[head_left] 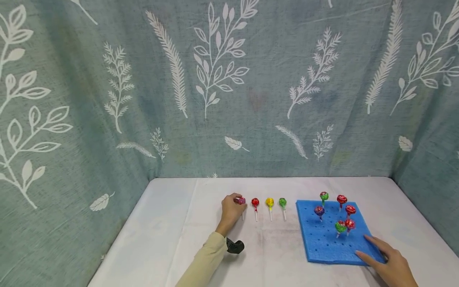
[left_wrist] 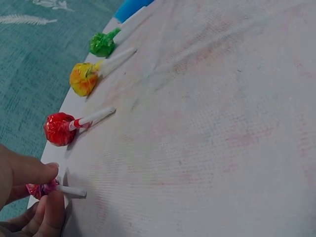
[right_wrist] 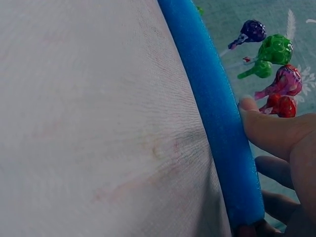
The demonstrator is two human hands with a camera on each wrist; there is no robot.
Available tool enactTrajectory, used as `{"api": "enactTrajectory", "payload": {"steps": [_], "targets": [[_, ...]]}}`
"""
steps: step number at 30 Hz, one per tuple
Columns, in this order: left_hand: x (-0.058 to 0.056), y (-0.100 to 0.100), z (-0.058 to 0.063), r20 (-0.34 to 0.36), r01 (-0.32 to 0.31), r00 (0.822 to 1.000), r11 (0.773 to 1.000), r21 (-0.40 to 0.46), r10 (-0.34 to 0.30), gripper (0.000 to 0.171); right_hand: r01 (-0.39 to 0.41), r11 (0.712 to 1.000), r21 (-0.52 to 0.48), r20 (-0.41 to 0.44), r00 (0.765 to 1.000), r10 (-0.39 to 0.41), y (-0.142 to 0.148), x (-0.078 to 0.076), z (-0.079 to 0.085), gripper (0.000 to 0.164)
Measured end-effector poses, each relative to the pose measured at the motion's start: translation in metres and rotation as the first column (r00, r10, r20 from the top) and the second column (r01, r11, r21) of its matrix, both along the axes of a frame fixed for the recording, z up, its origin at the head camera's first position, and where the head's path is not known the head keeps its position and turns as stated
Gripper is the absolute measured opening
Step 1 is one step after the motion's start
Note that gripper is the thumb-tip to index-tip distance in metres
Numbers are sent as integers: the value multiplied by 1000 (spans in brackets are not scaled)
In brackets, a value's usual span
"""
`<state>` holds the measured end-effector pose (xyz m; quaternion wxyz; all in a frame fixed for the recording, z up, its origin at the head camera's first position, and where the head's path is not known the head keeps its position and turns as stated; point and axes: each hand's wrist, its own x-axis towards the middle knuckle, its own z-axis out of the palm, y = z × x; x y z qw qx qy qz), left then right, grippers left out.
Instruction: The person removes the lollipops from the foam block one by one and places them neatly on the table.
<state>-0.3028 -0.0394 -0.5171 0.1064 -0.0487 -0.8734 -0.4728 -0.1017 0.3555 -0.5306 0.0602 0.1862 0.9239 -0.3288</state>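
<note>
At the left end of a row of lollipops, my left hand [head_left: 231,208] pinches a pink-purple lollipop [head_left: 242,201] by its wrapped head. The left wrist view shows thumb and fingers around that head, its white stick [left_wrist: 73,190] pointing away over the tablecloth. To its right lie a red lollipop [head_left: 255,202], a yellow lollipop [head_left: 269,202] and a green lollipop [head_left: 282,202]. My right hand [head_left: 392,265] grips the near right corner of a blue foam board [head_left: 322,249], thumb on the near side. Several lollipops stand in the board, among them a purple one [head_left: 319,210].
The board has rows of small holes. A white cloth [head_left: 279,255] covers the table, and a grey-green curtain [head_left: 258,151] with white leaf prints hangs behind and at both sides. A black wrist camera [head_left: 234,246] sits by the left sleeve.
</note>
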Motion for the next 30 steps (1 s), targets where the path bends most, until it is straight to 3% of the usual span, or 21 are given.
{"api": "enactTrajectory", "payload": {"steps": [5,15,21,30], "targets": [[5,-3,0,23,-16,1000,1000,21,15,31,2,1000,13,-25,1000,-2,-2,0,2,104],[1,-4,-4,35,2,999,998,65,-5,35,-7,1000,23,-28,1000,8,-5,5,9,101],[3,-5,4,57,-2,998,989,145,-6,33,-9,1000,17,-33,999,10,-4,5,6,102],[9,4,23,-30,-15,999,988,152,20,24,-3,1000,24,-38,999,4,-4,5,6,102]]}}
